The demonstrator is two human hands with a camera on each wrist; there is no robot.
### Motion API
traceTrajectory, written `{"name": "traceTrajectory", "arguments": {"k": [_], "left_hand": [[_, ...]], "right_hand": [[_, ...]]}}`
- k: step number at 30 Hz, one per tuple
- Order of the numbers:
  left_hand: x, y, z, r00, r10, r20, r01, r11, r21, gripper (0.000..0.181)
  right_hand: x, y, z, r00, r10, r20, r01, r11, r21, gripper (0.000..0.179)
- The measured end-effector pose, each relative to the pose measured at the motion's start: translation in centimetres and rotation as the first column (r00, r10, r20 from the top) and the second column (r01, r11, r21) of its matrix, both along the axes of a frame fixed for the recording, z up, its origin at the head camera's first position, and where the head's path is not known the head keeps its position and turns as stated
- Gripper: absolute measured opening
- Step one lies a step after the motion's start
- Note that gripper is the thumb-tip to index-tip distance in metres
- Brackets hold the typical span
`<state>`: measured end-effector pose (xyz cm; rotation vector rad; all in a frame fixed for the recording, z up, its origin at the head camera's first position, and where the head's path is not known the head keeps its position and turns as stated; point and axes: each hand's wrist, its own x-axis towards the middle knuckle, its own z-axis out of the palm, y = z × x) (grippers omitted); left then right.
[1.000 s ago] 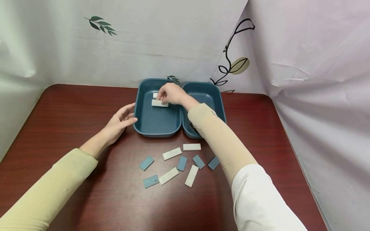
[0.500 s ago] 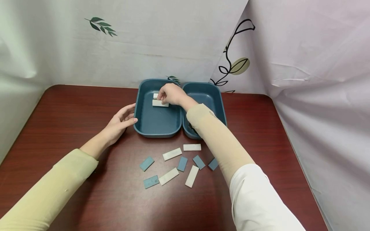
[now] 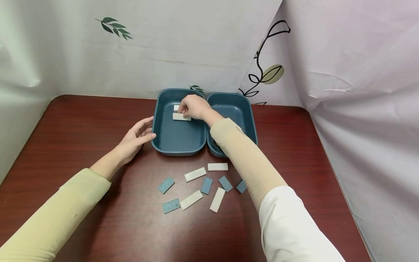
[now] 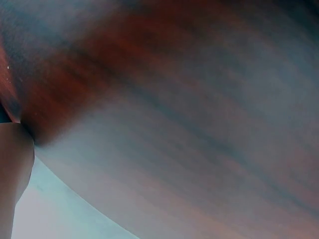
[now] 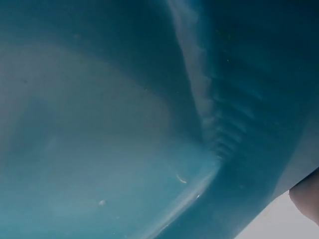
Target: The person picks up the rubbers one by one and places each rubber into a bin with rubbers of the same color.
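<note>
My right hand (image 3: 196, 106) reaches into the left blue tray (image 3: 178, 142), and its fingertips pinch a white rectangular block (image 3: 178, 116) lying flat on the tray floor. Just behind it sits another white block (image 3: 175, 108), partly covered by the fingers. My left hand (image 3: 134, 140) rests against the tray's left wall with fingers extended and the thumb tip at the rim. In the right wrist view, blue tray wall (image 5: 259, 99) fills most of the picture, with a bit of hand at the lower right edge. The left wrist view has mostly blurred tabletop (image 4: 174, 124).
A second blue tray (image 3: 234, 103) adjoins on the right, partly under my right forearm. In front of the trays, several white blocks (image 3: 195, 174) and shorter blue blocks (image 3: 206, 185) lie scattered on the brown table (image 3: 98, 225). A pale curtain (image 3: 157, 43) hangs behind.
Both hands stay almost where they were, with the right hand still at the same white block. The right forearm has shifted slightly left.
</note>
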<state>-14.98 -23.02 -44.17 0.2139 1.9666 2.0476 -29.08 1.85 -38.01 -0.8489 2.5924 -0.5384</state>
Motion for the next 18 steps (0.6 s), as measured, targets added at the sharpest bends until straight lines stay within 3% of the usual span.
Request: {"name": "traceTrajectory", "arguments": {"k": [18], "left_hand": [[-0.12, -0.14, -0.17, 1.0, -0.007, -0.005, 0.007, 1.0, 0.014, 0.065]], "right_hand": [[0.18, -0.29, -0.14, 1.0, -0.01, -0.022, 0.01, 1.0, 0.018, 0.021]]}}
